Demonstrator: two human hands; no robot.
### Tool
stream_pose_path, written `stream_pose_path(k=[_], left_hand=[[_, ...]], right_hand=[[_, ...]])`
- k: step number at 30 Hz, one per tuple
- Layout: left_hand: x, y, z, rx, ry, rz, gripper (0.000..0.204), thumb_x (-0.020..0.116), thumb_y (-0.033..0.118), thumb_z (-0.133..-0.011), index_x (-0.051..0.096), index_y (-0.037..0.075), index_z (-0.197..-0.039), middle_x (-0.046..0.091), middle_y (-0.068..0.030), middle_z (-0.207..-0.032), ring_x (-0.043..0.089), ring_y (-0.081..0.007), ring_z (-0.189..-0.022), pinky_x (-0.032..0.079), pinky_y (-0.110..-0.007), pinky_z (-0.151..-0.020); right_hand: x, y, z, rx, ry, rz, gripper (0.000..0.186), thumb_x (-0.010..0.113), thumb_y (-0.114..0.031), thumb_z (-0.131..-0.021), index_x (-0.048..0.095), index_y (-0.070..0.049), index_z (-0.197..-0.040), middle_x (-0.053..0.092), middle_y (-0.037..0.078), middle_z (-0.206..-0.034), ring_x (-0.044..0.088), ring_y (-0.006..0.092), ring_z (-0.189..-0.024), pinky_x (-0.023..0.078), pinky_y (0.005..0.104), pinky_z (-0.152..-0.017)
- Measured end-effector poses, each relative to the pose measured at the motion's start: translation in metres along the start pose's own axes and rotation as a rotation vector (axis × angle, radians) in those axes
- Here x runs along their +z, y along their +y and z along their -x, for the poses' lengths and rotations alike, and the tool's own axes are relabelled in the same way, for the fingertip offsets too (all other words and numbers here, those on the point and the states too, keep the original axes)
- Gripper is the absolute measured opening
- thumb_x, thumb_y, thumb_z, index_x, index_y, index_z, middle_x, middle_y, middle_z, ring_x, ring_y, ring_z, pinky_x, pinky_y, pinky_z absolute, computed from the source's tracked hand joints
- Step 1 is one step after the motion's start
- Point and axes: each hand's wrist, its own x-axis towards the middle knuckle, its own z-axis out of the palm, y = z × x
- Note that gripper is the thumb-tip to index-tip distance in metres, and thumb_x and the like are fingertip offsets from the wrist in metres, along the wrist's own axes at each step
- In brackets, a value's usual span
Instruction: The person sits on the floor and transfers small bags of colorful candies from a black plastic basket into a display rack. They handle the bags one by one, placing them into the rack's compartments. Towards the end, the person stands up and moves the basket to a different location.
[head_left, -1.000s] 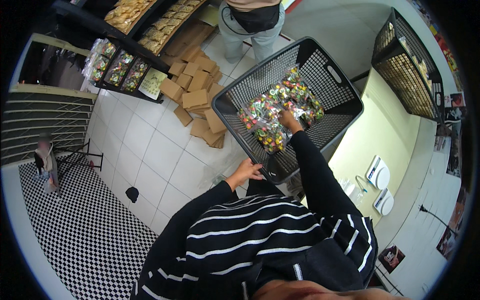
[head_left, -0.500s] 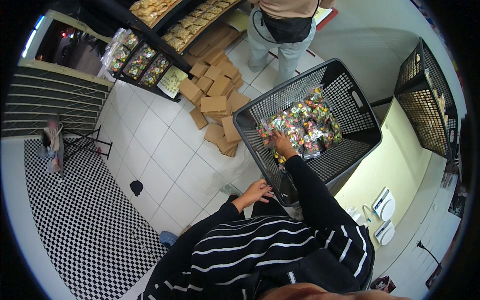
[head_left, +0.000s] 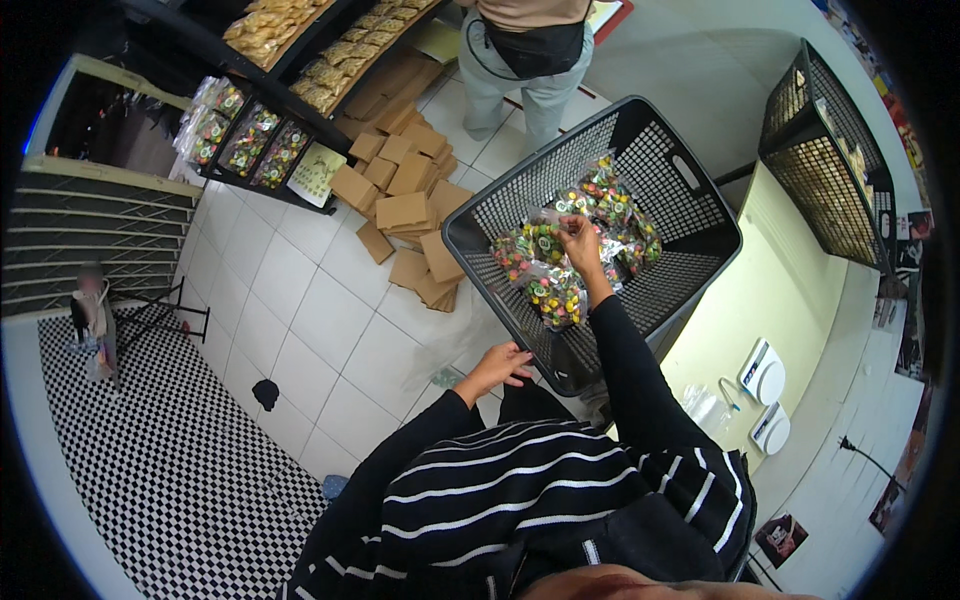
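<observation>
A large black plastic basket [head_left: 690,258] stands tilted in front of me, holding several clear bags of colourful wrapped candy [head_left: 557,296]. My right hand [head_left: 585,250] reaches inside over its near wall. Thumb and fingers are pinched on the clear top of a candy bag [head_left: 540,240], which lies among the others. The hand hides part of the pile. Outside the basket's near left corner, my left hand [head_left: 497,368] has its fingers stretched out, the tips close by the rim. Whether they touch it I cannot tell.
Flat brown cardboard boxes [head_left: 408,180] are heaped on the tiled floor beyond the basket. Another person [head_left: 525,80] stands at the far side. On the right, a pale table [head_left: 775,270] bears two white scales [head_left: 768,380] and a second black basket [head_left: 820,160]. Snack shelves [head_left: 330,65] stand far left.
My right hand has moved right and slightly away, from lying spread on the bags to pinching one bag's top. My left hand stays by the rim. The whole view has shifted slightly.
</observation>
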Motion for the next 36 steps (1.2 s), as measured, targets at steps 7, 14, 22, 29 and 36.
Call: stream_pose_path(k=[7,14,22,29,36], left_hand=[[-0.027,0.004,-0.004,0.464,0.530,-0.230,0.041,0.066,0.025,-0.083,0.049,0.005,-0.115,0.055,-0.0096,-0.101,0.057,-0.0200,-0.089,0.050,-0.032,-0.071],[-0.027,0.073,0.025,0.766,0.669,-0.587,0.050,0.067,0.023,-0.084,0.045,0.004,-0.125,0.052,-0.0112,-0.118,0.051,-0.0179,-0.106,0.048,-0.029,-0.075],[-0.006,0.102,0.043,0.518,0.155,0.049,0.034,0.066,0.015,-0.085,0.052,0.004,-0.114,0.062,-0.0026,-0.101,0.062,-0.0113,-0.085,0.051,-0.025,-0.068],[-0.024,0.056,0.048,0.403,0.315,0.074,0.027,0.066,0.012,-0.084,0.056,0.003,-0.107,0.064,-0.0032,-0.094,0.064,-0.0113,-0.080,0.051,-0.025,-0.067],[-0.026,0.040,0.062,0.379,0.320,0.149,0.026,0.065,0.011,-0.084,0.056,0.001,-0.107,0.065,-0.0037,-0.093,0.063,-0.0110,-0.078,0.050,-0.023,-0.064]], right_hand=[[-0.047,-0.062,0.031,0.275,-0.185,-0.539,0.023,0.068,-0.001,-0.077,0.056,-0.002,-0.097,0.060,0.001,-0.077,0.052,0.0067,-0.062,0.042,0.0206,-0.057],[-0.047,-0.119,0.082,0.355,-0.281,-0.748,0.022,0.069,-0.003,-0.077,0.060,-0.006,-0.096,0.059,-0.003,-0.079,0.049,0.0041,-0.063,0.039,0.0191,-0.054],[-0.033,-0.134,0.091,0.280,-0.483,-0.709,0.020,0.068,-0.005,-0.080,0.060,-0.003,-0.098,0.062,0.003,-0.087,0.057,0.0089,-0.074,0.045,0.0218,-0.064],[-0.011,-0.047,0.043,0.359,-0.412,-0.545,0.016,0.059,-0.008,-0.087,0.056,-0.003,-0.102,0.061,0.006,-0.090,0.062,0.0152,-0.078,0.052,0.0269,-0.070],[0.017,0.065,0.022,0.226,-0.406,0.190,0.027,0.063,-0.012,-0.077,0.061,0.000,-0.102,0.064,0.012,-0.078,0.063,0.0258,-0.076,0.051,0.0351,-0.069]])
